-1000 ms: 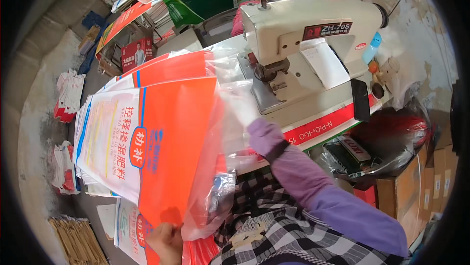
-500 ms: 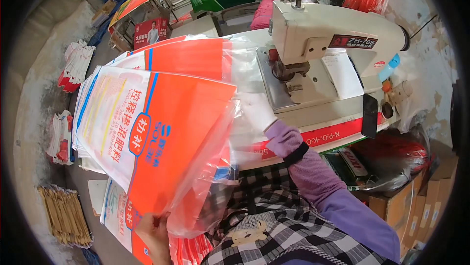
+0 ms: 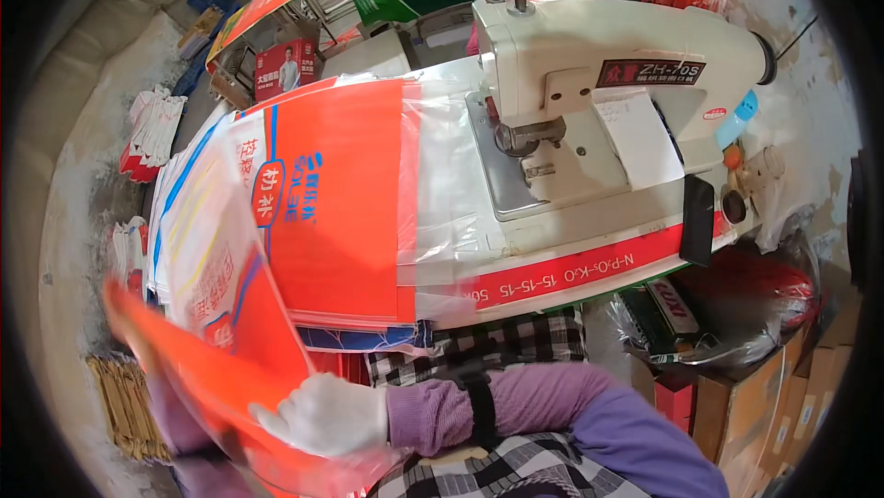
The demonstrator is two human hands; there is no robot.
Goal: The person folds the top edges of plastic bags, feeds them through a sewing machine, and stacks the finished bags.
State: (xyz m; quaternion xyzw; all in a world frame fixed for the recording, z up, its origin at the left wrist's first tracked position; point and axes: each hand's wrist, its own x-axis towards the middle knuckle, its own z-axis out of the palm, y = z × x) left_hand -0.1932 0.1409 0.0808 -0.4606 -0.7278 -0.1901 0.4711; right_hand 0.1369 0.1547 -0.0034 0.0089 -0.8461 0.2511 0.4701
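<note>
A printed orange-and-white plastic bag (image 3: 249, 351) is lifted and bent at the lower left, its far edge blurred. My right hand (image 3: 327, 413), in a white glove, is closed on the bag's near part in front of my body. My left hand (image 3: 138, 341) is smeared by motion at the bag's raised left edge, its fingers mostly hidden; the bag rises with it. Beyond lies a stack of like bags (image 3: 341, 213), with clear film ends at the right. Neither hand touches the cream sewing machine (image 3: 589, 65) right of the stack.
A black phone-like slab (image 3: 697, 220) leans at the table's right front edge. Paper with writing (image 3: 638, 139) lies on the machine bed. Cardboard boxes (image 3: 737, 397) and a plastic bag of red strands (image 3: 764, 286) are at the right. Folded brown bundles (image 3: 129, 406) sit at the left.
The top bag has come off the stack, swung left and toward me. My right hand has moved from beside the machine to the bag in front of my body; my left hand has moved left.
</note>
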